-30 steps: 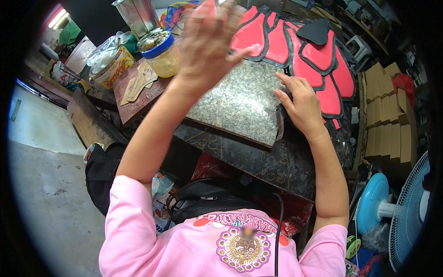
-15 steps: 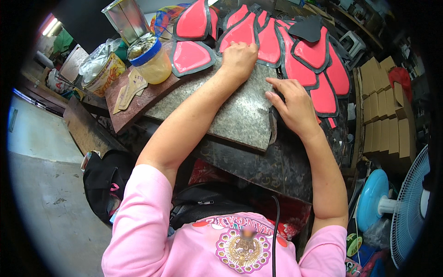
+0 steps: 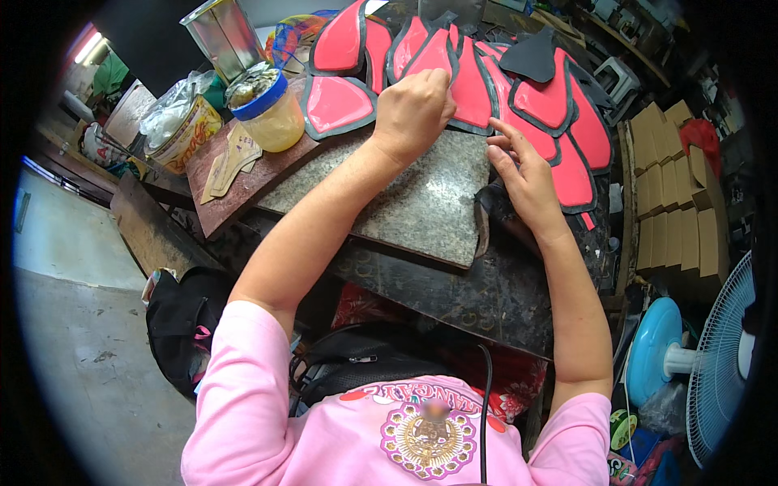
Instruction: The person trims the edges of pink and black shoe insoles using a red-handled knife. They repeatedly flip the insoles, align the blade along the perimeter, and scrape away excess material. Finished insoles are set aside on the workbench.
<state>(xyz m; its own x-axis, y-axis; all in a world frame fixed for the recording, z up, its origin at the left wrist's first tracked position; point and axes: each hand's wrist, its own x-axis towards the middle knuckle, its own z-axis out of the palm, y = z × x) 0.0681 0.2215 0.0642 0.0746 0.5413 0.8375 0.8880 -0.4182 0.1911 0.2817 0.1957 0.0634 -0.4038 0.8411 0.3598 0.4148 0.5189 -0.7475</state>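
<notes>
My left hand [image 3: 413,113] is closed, knuckles up, at the lower end of a pink teardrop-shaped piece with a dark rim [image 3: 431,55]. Whatever its fingers hold, if anything, is hidden beneath them. To its right my right hand [image 3: 527,172] hovers over the right edge of the grey stone slab [image 3: 421,194], forefinger stretched out, thumb apart and the other fingers loosely bent. Nothing shows in it. Several similar pink pieces overlap beyond both hands, with a plain black piece [image 3: 531,58] lying on them. A single rounded pink piece [image 3: 339,105] rests left of my left hand.
A jar of yellowish stuff with a blue rim [image 3: 275,113] stands at left on a brown board [image 3: 198,154], beside tan cut templates [image 3: 232,160]. Behind it is a metal can [image 3: 223,36]. Cardboard boxes [image 3: 677,194] and a fan [image 3: 725,356] are at right.
My left hand has shifted slightly left and nearer me and turned into a tighter fist. My right hand has moved a little right, its fingers more bent.
</notes>
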